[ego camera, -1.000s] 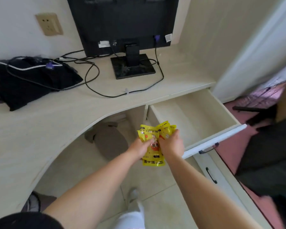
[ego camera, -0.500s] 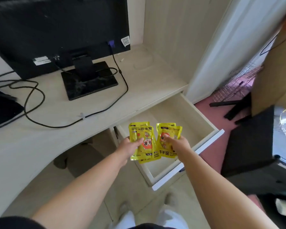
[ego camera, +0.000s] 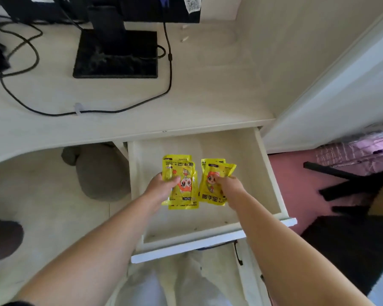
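A pale wooden drawer (ego camera: 272, 180) stands pulled out from under the desk, with nothing lying on its bottom. Over it I hold two small stacks of yellow snack packets printed with a cartoon face. My left hand (ego camera: 161, 187) grips the left stack (ego camera: 181, 184) by its left edge, thumb on top. My right hand (ego camera: 229, 186) pinches the right stack (ego camera: 212, 184) near its middle. The two stacks sit side by side with a narrow gap between them. I cannot tell whether the packets touch the drawer bottom.
The desk (ego camera: 208, 96) carries a black monitor on a square stand (ego camera: 115, 56) and black cables (ego camera: 168, 69). A lower drawer with a black handle (ego camera: 238, 253) is closed below. A grey object (ego camera: 102, 171) lies under the desk. Black chair legs (ego camera: 345, 184) stand on the pink floor at right.
My view has swung down and over the drawer. The single bunch held by both hands has been split into two stacks, now spread slightly wider and lower over the drawer's inside.
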